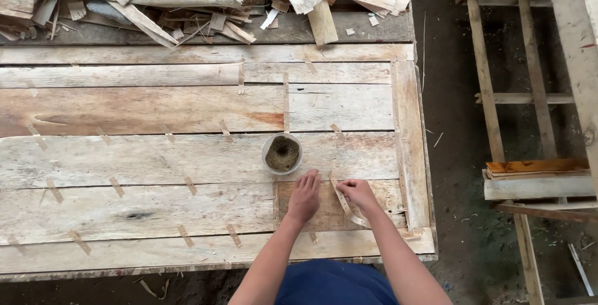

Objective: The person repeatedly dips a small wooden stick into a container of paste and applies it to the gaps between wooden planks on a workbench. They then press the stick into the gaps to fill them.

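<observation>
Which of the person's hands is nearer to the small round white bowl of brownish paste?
Left. The left hand lies just below the small round white bowl; the right hand sits lower right, farther off.

At the far edge of your table you have a heap of broken pale wood scraps and splintered offcuts (205, 0), piled loosely on one another. To your right, down on the dark dirt floor (451, 155), lies a ladder-like frame of pale wooden slats (507, 98) (its lower end runs out of view). Across that frame rests a short stack of flat boards with an orange-stained top piece (537, 177). A long pale plank (576, 37) slants along the right edge.
</observation>
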